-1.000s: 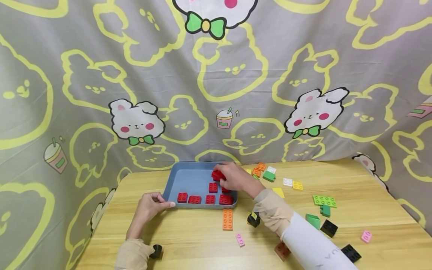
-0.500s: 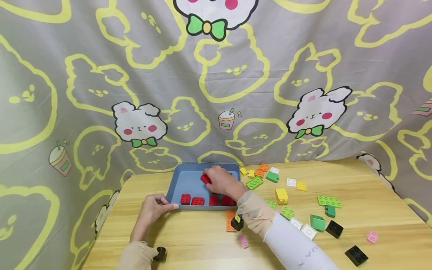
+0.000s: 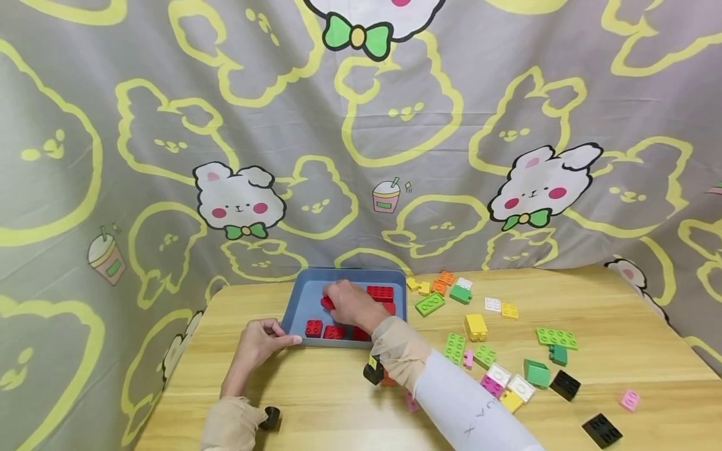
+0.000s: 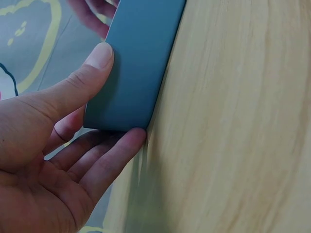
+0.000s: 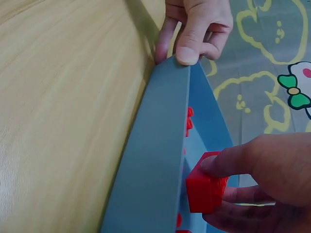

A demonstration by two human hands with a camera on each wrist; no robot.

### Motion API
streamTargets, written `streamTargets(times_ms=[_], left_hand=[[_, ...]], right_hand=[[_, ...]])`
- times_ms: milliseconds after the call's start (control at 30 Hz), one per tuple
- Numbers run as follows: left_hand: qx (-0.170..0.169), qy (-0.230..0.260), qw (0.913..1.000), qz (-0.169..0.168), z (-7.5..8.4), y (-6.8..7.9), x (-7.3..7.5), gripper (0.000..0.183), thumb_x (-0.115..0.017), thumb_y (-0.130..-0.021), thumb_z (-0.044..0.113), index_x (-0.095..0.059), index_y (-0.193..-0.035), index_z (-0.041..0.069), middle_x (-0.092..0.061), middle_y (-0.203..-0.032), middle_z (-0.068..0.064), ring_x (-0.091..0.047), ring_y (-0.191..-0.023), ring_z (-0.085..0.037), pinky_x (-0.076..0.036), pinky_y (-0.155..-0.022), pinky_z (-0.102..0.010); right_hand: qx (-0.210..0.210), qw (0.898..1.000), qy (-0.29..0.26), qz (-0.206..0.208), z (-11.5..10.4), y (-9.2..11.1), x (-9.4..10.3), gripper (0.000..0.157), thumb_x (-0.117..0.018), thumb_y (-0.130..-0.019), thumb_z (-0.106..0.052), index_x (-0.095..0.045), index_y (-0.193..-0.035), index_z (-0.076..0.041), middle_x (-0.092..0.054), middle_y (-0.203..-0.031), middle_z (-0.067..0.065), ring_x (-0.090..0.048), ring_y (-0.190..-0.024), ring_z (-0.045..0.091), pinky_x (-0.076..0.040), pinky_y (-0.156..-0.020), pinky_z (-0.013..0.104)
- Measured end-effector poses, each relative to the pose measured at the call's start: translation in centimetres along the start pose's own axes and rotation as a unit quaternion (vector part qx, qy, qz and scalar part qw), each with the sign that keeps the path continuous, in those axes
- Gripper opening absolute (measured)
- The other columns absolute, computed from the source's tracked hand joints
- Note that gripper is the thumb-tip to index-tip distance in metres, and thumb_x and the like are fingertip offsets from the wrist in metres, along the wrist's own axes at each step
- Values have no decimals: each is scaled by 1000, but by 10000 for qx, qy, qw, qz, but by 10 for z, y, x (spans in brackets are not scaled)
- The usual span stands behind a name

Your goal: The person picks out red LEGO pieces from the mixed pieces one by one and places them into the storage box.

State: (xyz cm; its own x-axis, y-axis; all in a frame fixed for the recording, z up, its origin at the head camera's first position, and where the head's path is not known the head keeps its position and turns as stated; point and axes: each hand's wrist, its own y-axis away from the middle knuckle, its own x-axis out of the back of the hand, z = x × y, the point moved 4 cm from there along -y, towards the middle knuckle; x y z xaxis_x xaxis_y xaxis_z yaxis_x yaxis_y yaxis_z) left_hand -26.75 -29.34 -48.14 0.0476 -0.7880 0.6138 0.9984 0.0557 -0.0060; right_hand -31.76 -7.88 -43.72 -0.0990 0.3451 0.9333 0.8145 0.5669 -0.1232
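A shallow blue tray stands at the back of the wooden table. At its front left corner my left hand grips the tray, thumb over the rim and fingers against the outside, as the left wrist view shows up close. My right hand is over the middle of the tray and pinches a red brick between thumb and fingers. Other red bricks lie in the tray: a small one and another along the front, and a longer brick at the back right. My right hand and forearm partly hide others.
Loose bricks lie right of the tray, among them a lime brick, a yellow brick, a white brick, a green brick and a black brick. A patterned cloth hangs behind the table.
My right hand has moved left across the tray with the red brick in its fingers, uncovering the longer red brick at the back right. My left hand keeps its hold on the corner.
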Motion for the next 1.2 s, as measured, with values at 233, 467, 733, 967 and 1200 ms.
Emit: streamTargets(times_ms=[233,467,733,967,1200], left_hand=[[25,62,10000,25,1,0,-3,35,-95,-73,21,-64,-65,6,-54,-59,3,-44,-60,-11,-35,-54,-24],[43,102,9999,-15,2,-2,-3,34,-95,-73,20,-65,-66,7,-54,-58,3,-43,-58,-10,-33,-51,-24],[16,61,9999,-136,-2,-4,-5,32,-95,-74,19,-66,-68,6,-57,-60,2,-45,-57,-9,-34,-50,-23],[-47,191,9997,-154,-2,-4,-1,32,-93,-77,14,-63,-72,4,-62,-65,-1,-53,-61,-8,-40,-54,-21],[-536,402,9976,-170,-1,1,9,24,-87,-84,13,-67,-89,1,-71,-98,-15,-69,-85,-17,-53,-73,-22]], right_hand=[[72,9992,287,-269,0,-3,-10,16,-78,-89,-5,-73,-103,-11,-62,-82,0,-57,-79,14,-49,-67,24],[28,9981,556,-276,0,-4,-14,10,-78,-90,-9,-75,-98,-13,-61,-79,-2,-57,-77,12,-49,-67,24],[129,9969,766,-126,1,-1,-16,20,-72,-96,-16,-75,-115,-12,-72,-93,4,-67,-84,15,-54,-69,26],[441,9972,597,97,-3,14,13,36,-66,-101,-18,-66,-136,-9,-73,-116,7,-69,-103,23,-55,-84,31],[205,9982,229,507,10,44,42,46,-66,-101,-20,-56,-145,-9,-61,-138,12,-59,-123,30,-53,-95,41]])
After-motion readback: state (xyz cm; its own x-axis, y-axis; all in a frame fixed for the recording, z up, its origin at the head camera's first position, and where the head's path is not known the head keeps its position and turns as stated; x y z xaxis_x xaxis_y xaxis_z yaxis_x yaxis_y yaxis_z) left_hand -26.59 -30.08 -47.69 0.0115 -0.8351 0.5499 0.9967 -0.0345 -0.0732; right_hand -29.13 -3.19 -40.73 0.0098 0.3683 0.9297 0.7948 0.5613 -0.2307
